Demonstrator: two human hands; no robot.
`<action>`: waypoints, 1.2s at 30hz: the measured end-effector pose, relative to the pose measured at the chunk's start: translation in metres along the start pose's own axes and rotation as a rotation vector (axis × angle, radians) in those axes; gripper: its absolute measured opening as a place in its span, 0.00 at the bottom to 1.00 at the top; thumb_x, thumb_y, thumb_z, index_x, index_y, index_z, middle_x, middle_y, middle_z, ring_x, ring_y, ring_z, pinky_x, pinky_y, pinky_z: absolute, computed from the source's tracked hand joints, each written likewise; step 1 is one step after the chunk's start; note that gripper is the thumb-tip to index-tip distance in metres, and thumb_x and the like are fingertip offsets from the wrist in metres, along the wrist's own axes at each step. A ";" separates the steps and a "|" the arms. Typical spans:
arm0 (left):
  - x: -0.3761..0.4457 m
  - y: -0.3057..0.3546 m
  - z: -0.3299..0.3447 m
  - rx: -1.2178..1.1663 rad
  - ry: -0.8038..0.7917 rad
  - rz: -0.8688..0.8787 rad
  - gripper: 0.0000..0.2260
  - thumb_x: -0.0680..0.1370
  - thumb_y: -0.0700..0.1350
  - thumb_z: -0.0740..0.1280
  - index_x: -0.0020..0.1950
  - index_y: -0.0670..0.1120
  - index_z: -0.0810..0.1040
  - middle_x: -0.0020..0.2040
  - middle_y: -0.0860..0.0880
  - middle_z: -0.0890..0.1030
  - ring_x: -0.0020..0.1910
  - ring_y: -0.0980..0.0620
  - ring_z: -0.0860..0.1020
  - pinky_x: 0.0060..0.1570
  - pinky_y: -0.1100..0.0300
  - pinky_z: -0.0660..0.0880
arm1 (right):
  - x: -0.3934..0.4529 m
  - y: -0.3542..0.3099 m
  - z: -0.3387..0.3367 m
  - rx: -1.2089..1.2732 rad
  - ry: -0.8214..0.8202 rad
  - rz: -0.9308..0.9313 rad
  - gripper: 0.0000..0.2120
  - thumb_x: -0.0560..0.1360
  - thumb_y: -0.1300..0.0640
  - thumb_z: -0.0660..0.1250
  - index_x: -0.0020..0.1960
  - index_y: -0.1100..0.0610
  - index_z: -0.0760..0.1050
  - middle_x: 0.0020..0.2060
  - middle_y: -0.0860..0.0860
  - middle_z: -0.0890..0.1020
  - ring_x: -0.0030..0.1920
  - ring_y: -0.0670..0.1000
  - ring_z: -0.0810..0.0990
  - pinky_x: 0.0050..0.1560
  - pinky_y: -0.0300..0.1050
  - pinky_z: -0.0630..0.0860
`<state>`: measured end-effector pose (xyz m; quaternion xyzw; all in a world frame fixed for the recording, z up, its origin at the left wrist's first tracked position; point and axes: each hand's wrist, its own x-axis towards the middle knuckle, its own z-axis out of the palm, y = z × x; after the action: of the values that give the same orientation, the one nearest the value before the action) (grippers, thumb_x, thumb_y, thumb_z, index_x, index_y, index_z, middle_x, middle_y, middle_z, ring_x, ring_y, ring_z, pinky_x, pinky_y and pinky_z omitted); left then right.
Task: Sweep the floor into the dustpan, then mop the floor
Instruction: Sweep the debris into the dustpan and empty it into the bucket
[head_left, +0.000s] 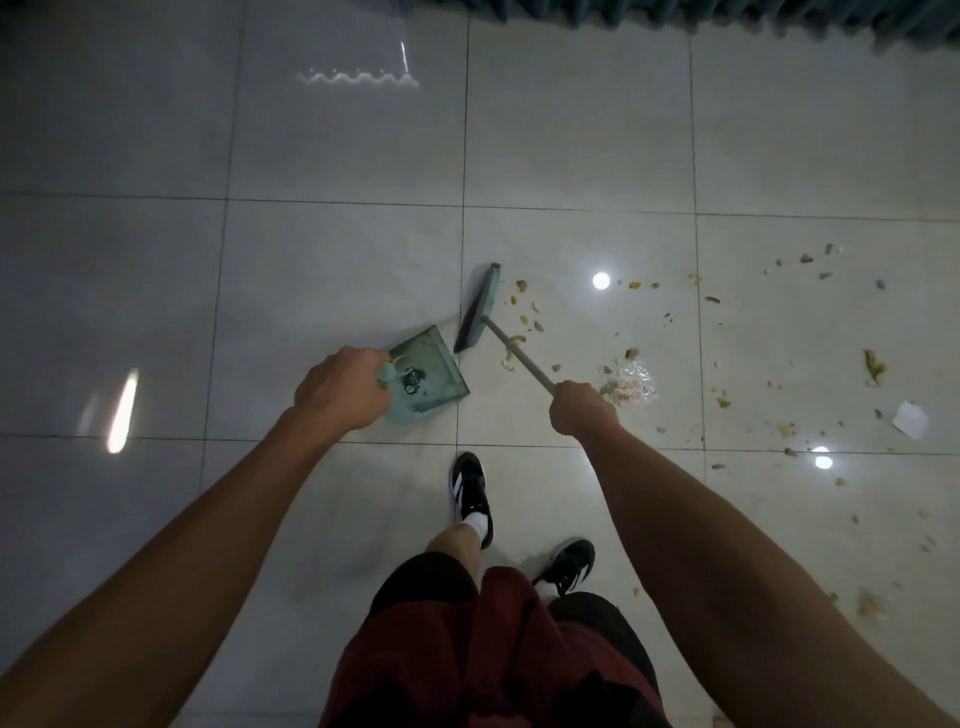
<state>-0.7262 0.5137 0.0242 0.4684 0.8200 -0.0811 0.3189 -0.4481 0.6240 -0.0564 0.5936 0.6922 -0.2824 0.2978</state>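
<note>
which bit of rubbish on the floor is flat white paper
The white paper at far right, a flat folded square; the rest are small yellowish crumbs and a clear crumpled wrapper beside the right hand.

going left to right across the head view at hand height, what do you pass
Streak of light reflected on the grey tile floor → left hand gripping the handle of the pale green plastic dustpan → green broom head → right hand gripping the grey broom handle → clear crumpled plastic wrapper → white paper scrap

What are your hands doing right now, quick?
Left hand: closed around the dustpan handle.
Right hand: closed around the broom handle.
</note>
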 end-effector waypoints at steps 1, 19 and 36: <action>-0.001 0.004 0.000 0.010 0.001 0.011 0.06 0.70 0.43 0.65 0.41 0.55 0.74 0.46 0.46 0.80 0.44 0.40 0.81 0.40 0.57 0.72 | -0.001 0.007 0.000 0.002 -0.005 0.013 0.16 0.79 0.59 0.58 0.65 0.58 0.74 0.54 0.54 0.80 0.54 0.56 0.81 0.45 0.48 0.72; -0.066 0.152 0.075 0.120 -0.013 0.157 0.12 0.72 0.42 0.65 0.49 0.57 0.80 0.47 0.48 0.81 0.39 0.45 0.77 0.36 0.59 0.69 | -0.087 0.216 0.063 0.027 -0.009 0.165 0.15 0.79 0.60 0.58 0.64 0.55 0.74 0.43 0.50 0.77 0.44 0.52 0.79 0.42 0.47 0.71; -0.116 0.297 0.138 0.201 -0.016 0.366 0.05 0.74 0.46 0.68 0.48 0.55 0.79 0.42 0.50 0.78 0.39 0.45 0.78 0.37 0.59 0.71 | -0.152 0.377 0.113 0.210 0.075 0.348 0.13 0.77 0.60 0.60 0.60 0.56 0.75 0.35 0.49 0.71 0.38 0.52 0.76 0.38 0.46 0.72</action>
<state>-0.3800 0.5338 0.0345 0.6384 0.7064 -0.1070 0.2865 -0.0478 0.4919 -0.0317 0.7422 0.5564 -0.2749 0.2528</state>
